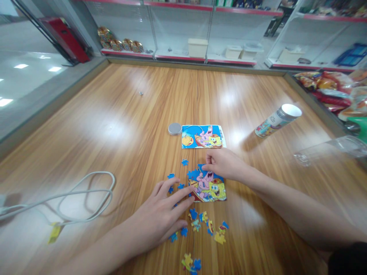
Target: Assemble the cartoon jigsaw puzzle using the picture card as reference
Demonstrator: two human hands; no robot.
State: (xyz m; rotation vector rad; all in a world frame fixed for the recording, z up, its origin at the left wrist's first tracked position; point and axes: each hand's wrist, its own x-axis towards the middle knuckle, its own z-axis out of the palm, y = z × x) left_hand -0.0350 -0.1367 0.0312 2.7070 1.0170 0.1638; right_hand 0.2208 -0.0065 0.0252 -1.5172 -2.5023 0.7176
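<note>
A partly joined jigsaw puzzle [212, 190] with a pink starfish and a yellow sponge character lies in front of me. My left hand [168, 210] is open, its fingers spread and the tips at the puzzle's left edge. Curled closed, my right hand [222, 163] is at the puzzle's top edge, thumb over it; anything between the fingers is hidden. Beyond lies a reference picture card [202, 136] showing the same characters. Loose blue puzzle pieces [185, 162] lie around my left hand, some partly covered by it. Nearer me are yellow and blue pieces [220, 237] and a small cluster [191, 263].
A round grey lid [174, 128] touches the card's left side. To the right stand an open printed tube [278, 120] and a lying clear plastic container [329, 151]. A white cable [94, 191] loops at left. Snack bags [332, 91] sit past the table's right edge.
</note>
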